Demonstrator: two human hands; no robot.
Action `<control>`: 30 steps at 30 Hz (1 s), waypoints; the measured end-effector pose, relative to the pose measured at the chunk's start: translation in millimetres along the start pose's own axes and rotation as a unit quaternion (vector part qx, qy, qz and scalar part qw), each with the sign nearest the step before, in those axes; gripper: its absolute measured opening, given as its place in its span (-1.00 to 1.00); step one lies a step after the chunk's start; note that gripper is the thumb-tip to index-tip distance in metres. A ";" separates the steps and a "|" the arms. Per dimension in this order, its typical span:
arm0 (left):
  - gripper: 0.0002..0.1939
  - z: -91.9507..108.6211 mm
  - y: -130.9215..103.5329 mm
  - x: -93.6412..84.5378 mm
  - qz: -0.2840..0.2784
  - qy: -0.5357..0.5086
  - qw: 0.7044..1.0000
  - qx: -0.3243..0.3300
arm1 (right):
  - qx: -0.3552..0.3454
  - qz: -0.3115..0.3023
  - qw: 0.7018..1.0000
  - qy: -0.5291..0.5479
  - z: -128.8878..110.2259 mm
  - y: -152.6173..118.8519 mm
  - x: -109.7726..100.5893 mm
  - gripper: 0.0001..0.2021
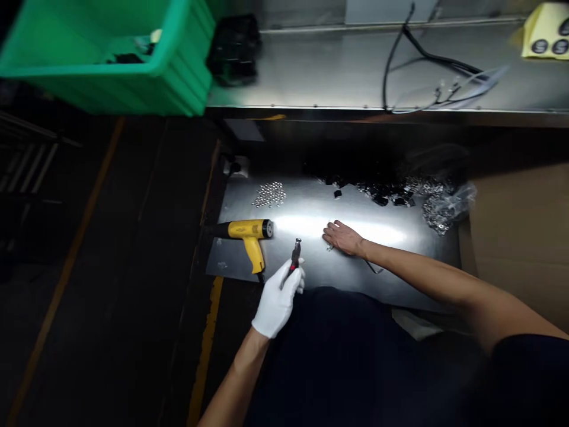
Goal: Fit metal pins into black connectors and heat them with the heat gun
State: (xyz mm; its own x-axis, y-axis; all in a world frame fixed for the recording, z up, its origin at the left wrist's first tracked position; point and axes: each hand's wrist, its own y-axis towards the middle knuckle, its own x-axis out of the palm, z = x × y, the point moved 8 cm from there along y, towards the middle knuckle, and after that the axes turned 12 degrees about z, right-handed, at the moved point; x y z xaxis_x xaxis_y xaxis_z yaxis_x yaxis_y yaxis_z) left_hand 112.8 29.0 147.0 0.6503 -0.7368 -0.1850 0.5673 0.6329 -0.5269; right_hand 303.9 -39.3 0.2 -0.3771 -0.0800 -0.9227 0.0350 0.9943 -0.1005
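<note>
My left hand [280, 293], in a white glove, is closed round a slim dark tool [296, 255] with a red spot and a shiny round metal tip pointing away from me. My bare right hand [344, 237] rests on the metal tabletop [306, 225] with its fingers apart and bent downward. Small shiny metal parts [329, 247] show by its fingertips; whether any is between the fingers is hidden. Left of my gloved hand lies a yellow heat gun [249, 231], its black round end toward the right. Behind it, small silver parts [269, 194] are spread in a patch.
Black parts [382, 194] and silver parts in a clear plastic bag [444, 207] lie at the back right. Cardboard [520, 231] stands on the right. A metal shelf [311, 71] carries black cables [386, 77]; left of it is a green bin [182, 65]. A socket [240, 167] sits at the back-left corner.
</note>
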 end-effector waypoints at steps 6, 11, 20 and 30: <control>-0.66 27.3 -45.7 -7.4 -0.078 -0.276 0.958 -0.015 | 0.094 0.033 0.994 0.034 -4.0 -10.0 -34.2 -0.63; -0.61 32.4 -66.1 -9.4 -0.124 -0.448 0.884 -0.059 | 0.202 0.111 0.965 0.130 -31.8 -25.4 -97.5 -0.69; -0.58 52.1 -87.4 -12.9 -0.170 -0.505 0.839 -0.107 | 0.132 0.113 0.930 0.325 -160.2 -33.5 -250.6 -0.56; -0.60 55.5 -94.2 -17.6 -0.120 -0.411 0.902 -0.056 | 0.150 0.132 0.948 0.248 -192.8 -43.0 -262.6 -0.53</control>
State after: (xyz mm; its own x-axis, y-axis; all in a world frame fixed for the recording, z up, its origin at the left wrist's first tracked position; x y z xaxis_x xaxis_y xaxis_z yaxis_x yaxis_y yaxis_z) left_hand 76.0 -4.5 245.9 0.6961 -0.3948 0.5996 0.7173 0.4157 -0.5591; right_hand 223.0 -47.5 318.6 -0.7045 0.2855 -0.6498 0.4219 0.9047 -0.0600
